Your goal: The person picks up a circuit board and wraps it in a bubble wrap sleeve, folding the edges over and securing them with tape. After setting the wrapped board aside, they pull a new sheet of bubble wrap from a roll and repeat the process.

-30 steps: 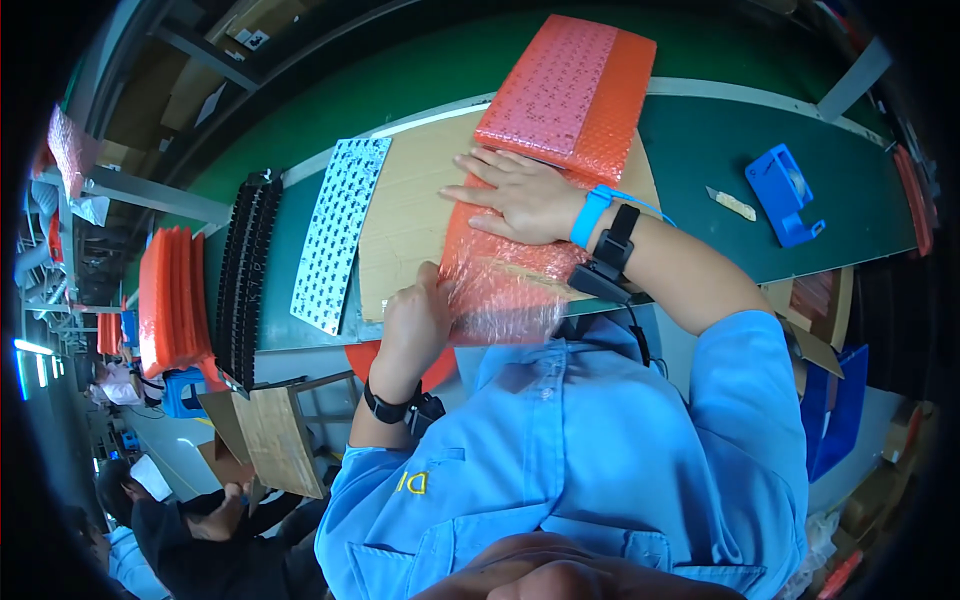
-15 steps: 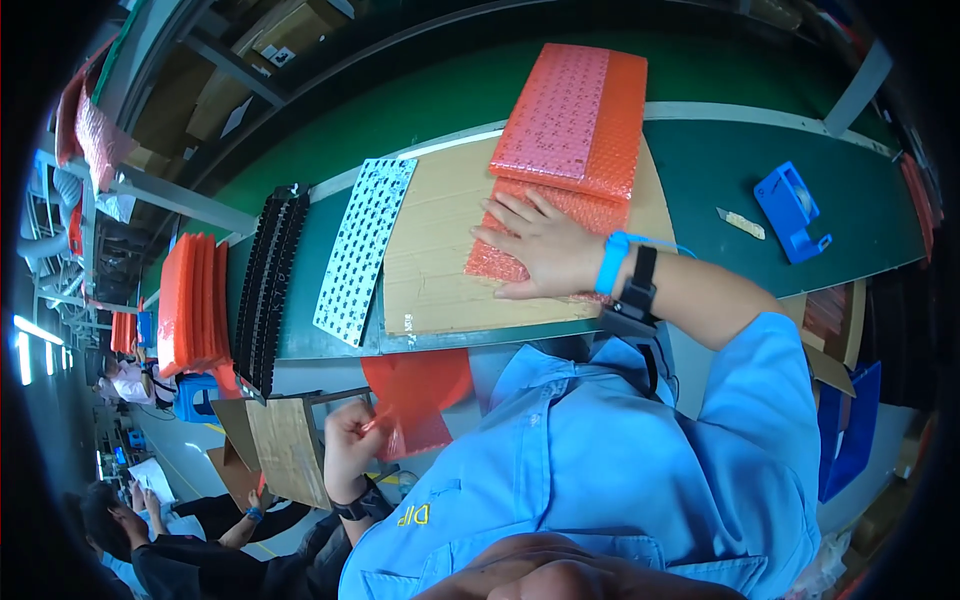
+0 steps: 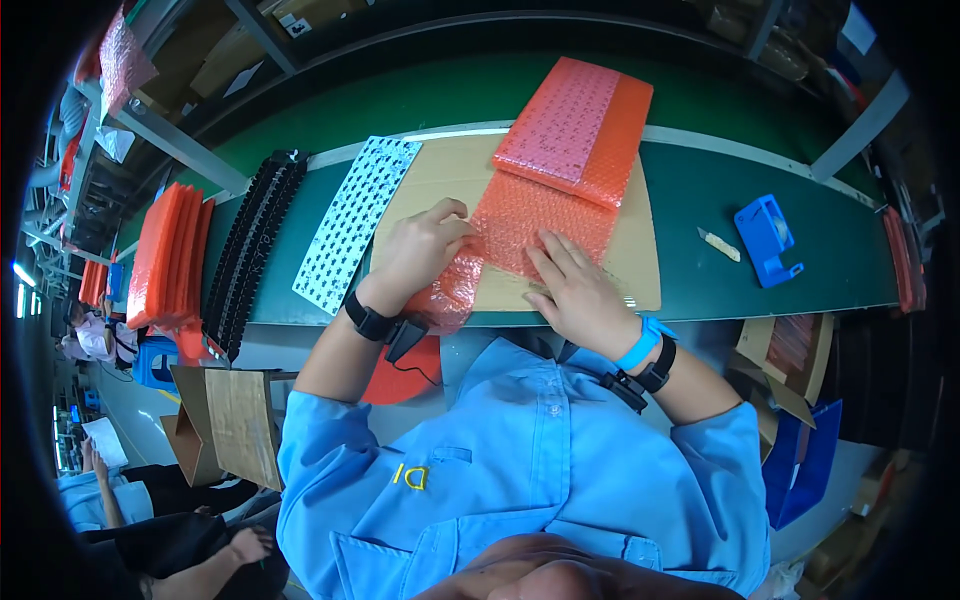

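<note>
Both hands are working a red bubble bag [image 3: 530, 235] that is lying on a cardboard sheet [image 3: 440, 180] in the middle of the frame. The left hand [image 3: 420, 250] is curling its fingers around the bag's left edge, its grip closed on the plastic, where the bag is bunching down over the desk [image 3: 700, 200] edge. The right hand [image 3: 575, 290] is pressing flat on the bag's lower right, fingers spread, gripping nothing. A stack of bags [image 3: 580, 125] is sitting just above, overlapping the sheet's top. A white dotted panel [image 3: 355, 220] is lying left of the cardboard, with black trays [image 3: 255, 245] and red trays [image 3: 165, 255] further left. A blue tape dispenser [image 3: 765, 240] is resting at the right.
</note>
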Available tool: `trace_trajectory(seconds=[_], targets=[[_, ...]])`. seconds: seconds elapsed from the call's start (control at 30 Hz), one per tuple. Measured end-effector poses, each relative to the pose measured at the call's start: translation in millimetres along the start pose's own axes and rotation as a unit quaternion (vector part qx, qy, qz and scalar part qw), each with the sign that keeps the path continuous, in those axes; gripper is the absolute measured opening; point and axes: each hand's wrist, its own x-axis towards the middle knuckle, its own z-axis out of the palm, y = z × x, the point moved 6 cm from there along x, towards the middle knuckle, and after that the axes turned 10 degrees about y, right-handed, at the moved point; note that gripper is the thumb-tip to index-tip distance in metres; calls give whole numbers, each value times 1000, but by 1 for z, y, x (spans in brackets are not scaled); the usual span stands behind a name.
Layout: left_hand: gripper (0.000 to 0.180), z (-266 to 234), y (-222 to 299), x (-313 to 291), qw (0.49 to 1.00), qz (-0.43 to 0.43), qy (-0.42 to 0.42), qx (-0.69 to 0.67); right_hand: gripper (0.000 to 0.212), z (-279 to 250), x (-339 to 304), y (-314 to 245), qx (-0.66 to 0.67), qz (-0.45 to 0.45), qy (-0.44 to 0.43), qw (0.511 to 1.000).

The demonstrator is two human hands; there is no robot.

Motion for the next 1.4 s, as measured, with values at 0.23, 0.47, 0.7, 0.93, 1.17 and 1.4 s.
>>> trace_trajectory(seconds=[0.23, 0.47, 0.7, 0.93, 1.17, 1.4], targets=[[10, -16, 48, -24, 993, 62, 60, -80, 34, -50, -26, 23, -79, -52, 59, 994], [15, -55, 85, -41, 989, -9, 52, -140, 17, -88, -17, -17, 141, -41, 40, 988], [21, -64, 80, -31, 981, -19, 165, -105, 16, -88, 30, 9, 36, 64, -139, 988], [38, -25, 100, -18, 986, 28, 136, -93, 24, -36, 63, 81, 7, 78, -129, 988], [28, 32, 93, -8, 999, -24, 29, -17, 26, -82, 52, 118, -45, 188, 43, 980], [24, 34, 91, -2, 994, -75, 26, -71, 29, -232, -54, 203, -98, 338, 238, 905]])
